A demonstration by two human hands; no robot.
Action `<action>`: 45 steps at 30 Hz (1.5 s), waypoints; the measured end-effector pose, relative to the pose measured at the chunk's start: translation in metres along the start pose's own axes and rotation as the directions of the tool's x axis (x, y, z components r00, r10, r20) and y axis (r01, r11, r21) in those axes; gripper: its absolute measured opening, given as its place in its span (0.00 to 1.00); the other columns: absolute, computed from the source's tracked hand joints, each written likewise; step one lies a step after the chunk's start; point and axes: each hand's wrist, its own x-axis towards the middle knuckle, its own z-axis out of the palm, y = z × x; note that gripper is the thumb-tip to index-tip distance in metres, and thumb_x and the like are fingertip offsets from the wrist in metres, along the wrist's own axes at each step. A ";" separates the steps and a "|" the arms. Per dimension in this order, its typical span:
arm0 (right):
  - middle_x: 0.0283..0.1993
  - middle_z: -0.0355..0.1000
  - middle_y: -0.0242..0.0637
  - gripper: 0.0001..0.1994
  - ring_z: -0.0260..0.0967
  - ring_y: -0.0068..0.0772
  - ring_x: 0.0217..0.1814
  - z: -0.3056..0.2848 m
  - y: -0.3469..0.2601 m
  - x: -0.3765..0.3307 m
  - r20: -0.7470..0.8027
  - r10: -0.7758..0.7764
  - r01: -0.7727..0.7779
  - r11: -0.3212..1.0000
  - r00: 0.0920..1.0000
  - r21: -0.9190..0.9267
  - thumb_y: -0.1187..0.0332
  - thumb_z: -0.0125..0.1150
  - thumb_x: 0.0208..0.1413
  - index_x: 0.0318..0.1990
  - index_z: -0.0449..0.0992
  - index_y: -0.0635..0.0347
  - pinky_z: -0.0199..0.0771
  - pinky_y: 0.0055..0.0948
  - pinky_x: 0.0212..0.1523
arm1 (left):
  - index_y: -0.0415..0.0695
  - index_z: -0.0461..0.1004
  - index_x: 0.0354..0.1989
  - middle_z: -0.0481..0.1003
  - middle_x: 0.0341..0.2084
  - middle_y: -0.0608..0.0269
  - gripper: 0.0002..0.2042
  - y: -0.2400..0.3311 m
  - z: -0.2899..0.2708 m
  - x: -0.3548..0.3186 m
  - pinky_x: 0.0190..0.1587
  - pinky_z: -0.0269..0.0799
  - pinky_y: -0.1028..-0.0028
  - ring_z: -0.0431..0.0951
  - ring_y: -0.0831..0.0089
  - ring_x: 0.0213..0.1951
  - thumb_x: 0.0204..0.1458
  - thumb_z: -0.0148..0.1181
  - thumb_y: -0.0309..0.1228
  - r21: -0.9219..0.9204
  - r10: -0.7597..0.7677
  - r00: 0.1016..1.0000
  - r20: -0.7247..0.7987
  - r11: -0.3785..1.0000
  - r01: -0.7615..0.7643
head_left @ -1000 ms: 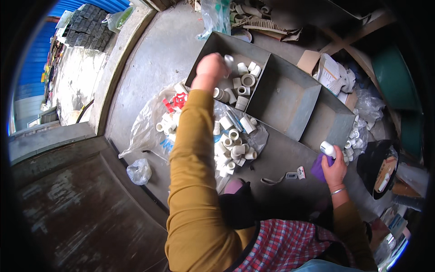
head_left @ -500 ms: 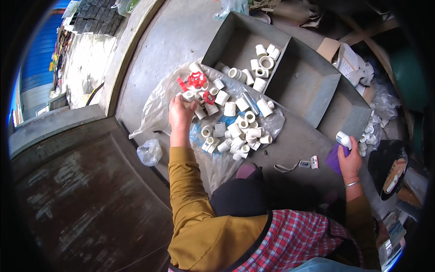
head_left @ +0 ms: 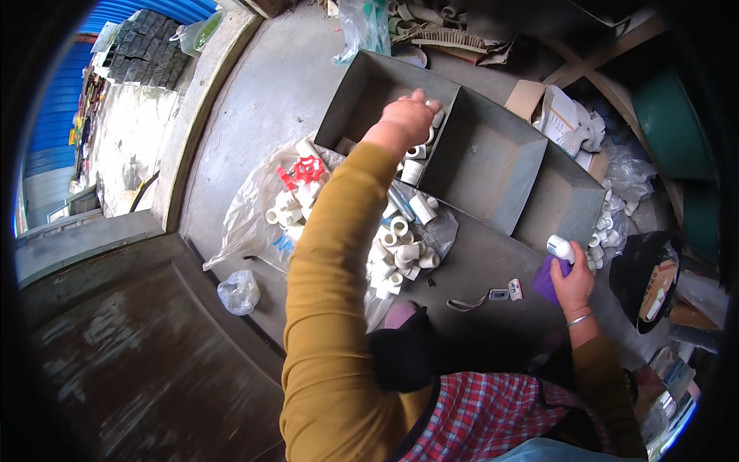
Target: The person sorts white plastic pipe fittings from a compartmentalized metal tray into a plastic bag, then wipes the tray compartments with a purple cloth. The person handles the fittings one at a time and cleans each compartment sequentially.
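L hand [head_left: 406,119] nr far edge, oblong grey metal tray [head_left: 493,165]; can't tell grip. R hand [head_left: 573,283] gripping rounded white plastic pc [head_left: 560,248].

Grey floor [head_left: 269,92] with tray [head_left: 479,179], plastic sheet [head_left: 245,209]

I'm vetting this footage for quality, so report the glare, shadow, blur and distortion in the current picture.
In the head view, the ground outside is washed out to white; in the head view, deep shadow swallows detail right of the knee; in the head view, the left hand looks slightly soft; in the head view, the sill bows and the corners go black.
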 end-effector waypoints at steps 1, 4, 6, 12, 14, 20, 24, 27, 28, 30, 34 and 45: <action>0.41 0.68 0.45 0.25 0.68 0.47 0.40 0.000 0.002 -0.001 -0.004 0.003 -0.003 1.000 1.000 -0.004 0.63 0.61 0.39 0.48 0.63 0.58 0.69 0.36 0.38 | 0.56 0.59 0.54 0.53 0.57 0.49 0.26 0.004 0.003 0.014 0.51 0.63 0.67 0.63 0.56 0.53 0.43 0.55 0.29 0.068 0.058 0.997 0.053 0.996 -0.062; 0.40 0.68 0.45 0.26 0.68 0.47 0.40 -0.001 0.001 0.000 0.011 0.013 -0.013 1.000 1.000 -0.016 0.63 0.61 0.39 0.48 0.62 0.57 0.69 0.36 0.38 | 0.55 0.60 0.53 0.56 0.55 0.51 0.24 0.008 0.026 0.044 0.51 0.63 0.67 0.63 0.54 0.52 0.45 0.54 0.29 0.090 -0.025 0.993 0.113 0.996 0.014; 0.41 0.68 0.45 0.26 0.68 0.46 0.40 0.002 0.003 -0.003 -0.007 -0.012 0.012 1.000 1.000 -0.011 0.64 0.61 0.38 0.48 0.62 0.58 0.69 0.36 0.38 | 0.56 0.62 0.52 0.59 0.52 0.55 0.22 0.007 0.037 0.061 0.50 0.64 0.68 0.64 0.55 0.51 0.45 0.55 0.31 0.094 -0.097 0.990 0.101 0.992 0.088; 0.41 0.67 0.44 0.27 0.67 0.45 0.41 0.003 0.006 -0.003 -0.030 -0.049 0.049 0.999 0.998 0.002 0.64 0.62 0.37 0.48 0.62 0.58 0.69 0.36 0.39 | 0.51 0.64 0.48 0.66 0.45 0.54 0.21 -0.006 0.039 0.062 0.46 0.66 0.66 0.67 0.57 0.48 0.41 0.56 0.25 0.073 -0.058 0.997 0.043 0.996 0.055; 0.41 0.67 0.45 0.27 0.67 0.46 0.41 0.002 0.004 -0.003 -0.034 -0.065 0.065 0.998 0.997 0.002 0.64 0.62 0.37 0.48 0.62 0.58 0.69 0.36 0.39 | 0.52 0.65 0.45 0.68 0.41 0.54 0.22 -0.019 0.030 0.048 0.43 0.68 0.65 0.71 0.58 0.43 0.38 0.57 0.24 0.020 -0.107 0.994 -0.035 0.994 0.108; 0.43 0.67 0.45 0.26 0.67 0.47 0.43 -0.001 0.005 -0.002 -0.003 -0.018 0.018 1.000 1.000 -0.003 0.64 0.61 0.39 0.49 0.62 0.59 0.69 0.35 0.39 | 0.47 0.67 0.46 0.70 0.41 0.53 0.27 -0.037 -0.039 -0.093 0.41 0.69 0.69 0.73 0.60 0.40 0.30 0.60 0.20 -0.528 -0.311 0.812 -0.493 0.849 0.005; 0.44 0.67 0.45 0.26 0.67 0.47 0.43 0.003 0.008 -0.004 -0.009 -0.034 0.035 0.999 0.999 0.017 0.65 0.61 0.40 0.50 0.62 0.58 0.69 0.35 0.40 | 0.44 0.68 0.45 0.73 0.38 0.60 0.24 -0.069 0.008 -0.184 0.40 0.68 0.78 0.73 0.78 0.38 0.33 0.57 0.18 -0.824 -0.560 0.762 -0.326 0.563 0.062; 0.44 0.68 0.45 0.26 0.67 0.47 0.43 0.006 0.013 -0.003 -0.020 -0.059 0.059 0.998 0.998 0.031 0.65 0.61 0.40 0.50 0.62 0.58 0.69 0.35 0.39 | 0.50 0.68 0.45 0.71 0.34 0.56 0.25 -0.074 0.047 -0.210 0.38 0.70 0.70 0.74 0.63 0.35 0.31 0.60 0.23 -0.504 -0.691 0.663 -0.288 0.698 0.508; 0.43 0.68 0.45 0.26 0.68 0.47 0.42 0.003 0.010 -0.002 0.019 -0.011 0.011 0.999 1.000 0.030 0.65 0.61 0.40 0.50 0.62 0.57 0.69 0.35 0.39 | 0.52 0.68 0.46 0.71 0.34 0.55 0.25 -0.076 0.056 -0.212 0.38 0.69 0.67 0.73 0.60 0.35 0.32 0.60 0.25 -0.411 -0.683 0.665 -0.301 0.722 0.556; 0.43 0.68 0.44 0.26 0.68 0.47 0.42 0.003 0.009 -0.002 0.010 -0.033 0.032 0.999 0.999 0.031 0.65 0.61 0.40 0.50 0.62 0.57 0.69 0.36 0.39 | 0.52 0.64 0.49 0.68 0.36 0.53 0.25 -0.082 0.074 -0.215 0.39 0.69 0.63 0.72 0.55 0.37 0.36 0.57 0.28 -0.284 -0.672 0.721 -0.168 0.734 0.617; 0.44 0.68 0.44 0.25 0.67 0.46 0.43 0.003 0.009 -0.003 0.001 -0.033 0.033 0.999 0.999 0.034 0.66 0.61 0.40 0.50 0.63 0.57 0.69 0.35 0.41 | 0.45 0.63 0.49 0.65 0.44 0.53 0.24 -0.066 0.060 -0.200 0.42 0.68 0.61 0.65 0.56 0.49 0.39 0.52 0.25 -0.040 -0.634 0.743 -0.214 0.765 0.642; 0.43 0.67 0.44 0.27 0.67 0.46 0.42 0.004 0.009 -0.002 0.009 -0.029 0.029 0.999 1.000 0.021 0.65 0.61 0.38 0.49 0.62 0.56 0.69 0.35 0.39 | 0.47 0.74 0.39 0.73 0.37 0.57 0.21 -0.038 0.027 -0.015 0.42 0.69 0.68 0.74 0.62 0.40 0.33 0.62 0.40 0.110 -0.236 0.865 0.444 0.972 0.209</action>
